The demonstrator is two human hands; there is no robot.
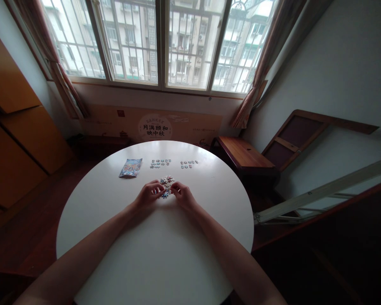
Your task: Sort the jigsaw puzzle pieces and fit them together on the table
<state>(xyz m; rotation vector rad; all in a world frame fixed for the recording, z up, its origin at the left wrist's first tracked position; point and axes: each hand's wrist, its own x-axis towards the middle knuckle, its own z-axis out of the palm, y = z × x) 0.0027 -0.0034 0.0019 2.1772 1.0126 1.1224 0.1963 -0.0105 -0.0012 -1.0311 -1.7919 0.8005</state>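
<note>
A small heap of jigsaw pieces point(167, 179) lies on the round white table point(165, 254), between my two hands. On the heap's left side, my left hand point(150, 192) is curled, its thumb and fingertips closed at the pieces. My right hand point(182, 194) pinches at the right side of the heap, fingertips close to those of the left. Single pieces are too small and partly covered to make out in the fingers. Farther back, loose jigsaw pieces lie in rows, one group on the left point(160, 163) and a smaller one on the right point(189, 163).
A colourful printed packet point(131, 168) lies on the table, left of the rows. Beyond the table stand a wooden bench point(245, 152) on the right and a printed cardboard panel point(184, 123) under the barred window. Orange cabinets point(25, 135) are at the left.
</note>
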